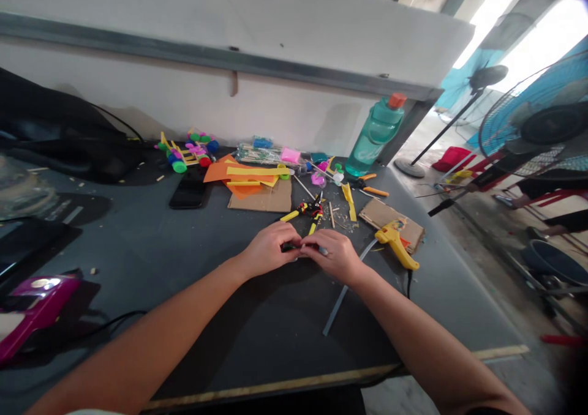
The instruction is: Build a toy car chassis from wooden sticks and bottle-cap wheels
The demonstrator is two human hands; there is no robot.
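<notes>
My left hand and my right hand meet fingertip to fingertip just above the dark table. Both are closed in a pinch around something small and dark, mostly covered by the fingers, so its kind cannot be made out. A bit of light grey shows at the fingers of my right hand. Right behind the hands lie yellow-and-black pliers, jaws pointing away. To the right of my right hand a yellow hot glue gun rests by a piece of cardboard, with a clear glue stick trailing from it.
Orange paper, cardboard and a black phone lie farther back. Small colourful wheeled models stand near the wall. A teal bottle and orange-handled pliers are back right. A magenta device sits left; fans stand beyond the table.
</notes>
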